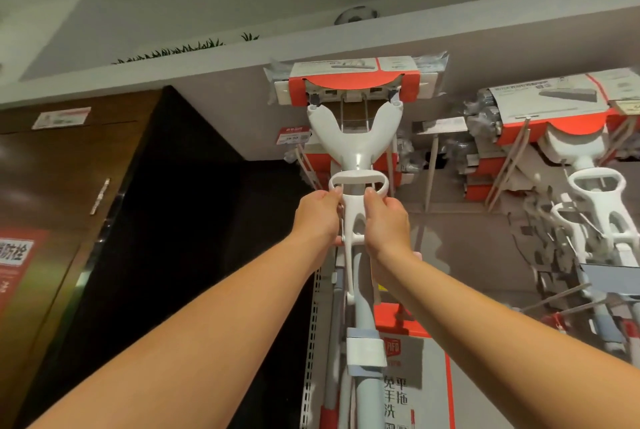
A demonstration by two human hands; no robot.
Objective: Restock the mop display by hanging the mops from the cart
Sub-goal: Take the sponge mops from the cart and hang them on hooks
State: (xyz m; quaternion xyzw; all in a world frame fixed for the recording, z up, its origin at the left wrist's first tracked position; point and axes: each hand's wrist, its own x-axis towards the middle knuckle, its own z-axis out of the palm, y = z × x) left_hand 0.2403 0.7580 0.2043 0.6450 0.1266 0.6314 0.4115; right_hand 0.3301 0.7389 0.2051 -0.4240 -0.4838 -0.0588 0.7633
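I look up at a white mop [354, 138] held head-up against the display wall. Its head, wrapped in a red and white card sleeve [353, 80], sits just under the top ledge. My left hand [320, 214] and my right hand [386, 221] grip the white wringer lever frame on either side of the pole, just below the oval loop handle [358, 179]. The pale grey pole [363, 324] runs down between my forearms. A metal wire hook shows behind the mop's Y-shaped neck.
More packaged mops [585, 151] hang to the right on wire hooks. A red price tag [293, 135] sits left of the mop. A dark wooden cabinet [86, 186] fills the left. A red and grey boxed product [415, 369] and perforated shelf uprights stand below.
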